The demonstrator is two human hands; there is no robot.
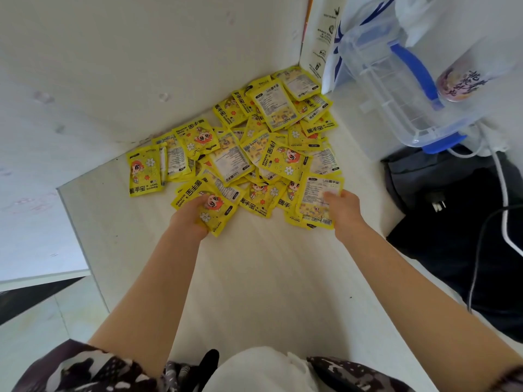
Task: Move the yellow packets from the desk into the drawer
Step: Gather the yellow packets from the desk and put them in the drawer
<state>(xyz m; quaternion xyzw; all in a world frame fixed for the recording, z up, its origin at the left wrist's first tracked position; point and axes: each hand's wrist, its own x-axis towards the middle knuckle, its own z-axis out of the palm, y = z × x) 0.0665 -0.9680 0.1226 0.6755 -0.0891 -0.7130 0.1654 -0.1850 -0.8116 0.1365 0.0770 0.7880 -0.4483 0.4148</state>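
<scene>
Yellow packets with cartoon prints lie heaped at 12 o'clock on the desk. Left hand and right hand each grip one, fingers curled on it.

The yellow packets look like thin glossy plastic film, crinkled and catching light. The table is pale, matt, with a faint wood grain. At 2 o'clock a box is clear smooth plastic with blue clips; at 3 o'clock a bag is dull black cloth
</scene>
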